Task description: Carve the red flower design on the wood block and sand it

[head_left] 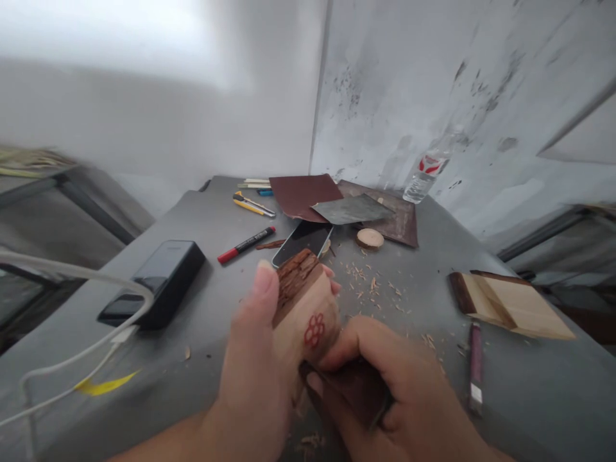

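Note:
A piece of wood (301, 308) with rough brown bark on top and a red flower-like mark of small circles on its pale face is upright above the table's near part. My left hand (255, 359) is closed round it, the thumb along the bark side and fingertips showing behind. In my right hand (389, 378) a dark brown folded sheet (360, 388) is pinched between thumb and fingers, against the lower right of the wood. Both hands are slightly blurred. Pale shavings (373, 282) lie on the table beyond the right hand.
A phone (308, 239), red marker (246, 244), yellow cutter (253, 205), sandpaper sheets (305, 196) and wood slice (370, 239) lie farther back. A black device (158, 279) with white cables is left. Wood pieces (524, 305) and a chisel-like tool (475, 369) lie right; a bottle (426, 173) stands behind.

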`<control>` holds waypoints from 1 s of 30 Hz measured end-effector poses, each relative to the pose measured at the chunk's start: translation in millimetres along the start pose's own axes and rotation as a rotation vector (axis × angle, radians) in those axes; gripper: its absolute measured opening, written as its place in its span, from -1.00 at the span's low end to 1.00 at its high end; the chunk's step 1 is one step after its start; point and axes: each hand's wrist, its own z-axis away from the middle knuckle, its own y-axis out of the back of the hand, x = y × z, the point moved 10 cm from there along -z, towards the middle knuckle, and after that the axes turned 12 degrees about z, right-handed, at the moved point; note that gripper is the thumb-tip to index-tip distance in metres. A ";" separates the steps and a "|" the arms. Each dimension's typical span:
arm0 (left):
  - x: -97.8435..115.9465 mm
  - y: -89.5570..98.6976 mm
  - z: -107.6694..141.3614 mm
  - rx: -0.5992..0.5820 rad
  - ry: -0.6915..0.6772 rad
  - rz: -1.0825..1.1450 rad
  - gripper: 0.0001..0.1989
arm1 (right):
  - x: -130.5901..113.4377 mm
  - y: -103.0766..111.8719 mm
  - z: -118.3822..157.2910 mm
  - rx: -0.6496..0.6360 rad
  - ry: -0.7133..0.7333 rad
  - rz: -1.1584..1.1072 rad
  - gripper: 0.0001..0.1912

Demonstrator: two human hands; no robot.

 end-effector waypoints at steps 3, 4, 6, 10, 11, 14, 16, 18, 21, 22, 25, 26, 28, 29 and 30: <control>-4.7 -14.5 4.0 -0.216 -0.039 -0.005 -0.66 | 2.1 7.5 1.0 0.080 -0.026 -0.070 -0.88; -14.6 -18.7 5.9 -0.282 0.043 -0.026 -0.66 | 1.7 9.1 1.3 0.092 -0.024 -0.069 -0.87; -23.8 -17.9 7.7 -0.298 0.135 -0.124 -0.63 | -0.9 7.0 1.1 0.063 -0.002 -0.029 -0.86; -2.9 -1.4 3.6 -0.113 0.003 -0.079 -0.50 | -3.8 1.0 -0.2 0.004 0.027 0.016 -0.86; -4.0 -5.0 4.1 -0.162 0.004 -0.074 -0.55 | -2.8 3.1 -0.5 0.025 0.017 0.001 -0.87; -20.3 -19.4 8.7 -0.340 0.106 -0.069 -0.69 | 0.6 10.9 0.4 0.087 -0.010 -0.036 -0.87; -22.0 -16.0 6.9 -0.264 0.119 -0.098 -0.69 | 1.5 12.5 2.5 0.087 0.000 -0.010 -0.86; -7.2 -3.7 3.7 -0.051 0.035 -0.061 -0.53 | 3.1 12.0 5.1 0.072 0.015 0.019 -0.86; 7.8 -0.7 4.6 0.083 0.008 -0.004 -0.43 | 12.4 10.1 6.5 0.055 -0.030 -0.003 -0.89; 11.8 -1.3 4.2 0.090 0.003 -0.008 -0.44 | 13.7 9.0 6.0 0.050 -0.031 -0.021 -0.90; 15.3 -14.5 -0.5 -0.047 0.048 -0.025 -0.52 | 8.3 5.7 3.7 0.036 0.041 -0.016 -0.89; 13.7 -21.9 -1.8 -0.121 0.086 -0.024 -0.54 | 4.6 6.0 3.4 0.045 0.080 0.008 -0.88; 11.8 -34.8 -3.6 -0.236 0.145 -0.025 -0.56 | 1.1 7.0 3.3 0.064 0.112 0.066 -0.86; 11.4 -38.0 -4.7 -0.258 0.163 -0.034 -0.57 | 1.4 7.4 3.2 0.069 0.106 0.091 -0.85; 11.0 -39.8 -5.8 -0.268 0.172 -0.045 -0.57 | 1.8 7.9 3.0 0.073 0.097 0.110 -0.85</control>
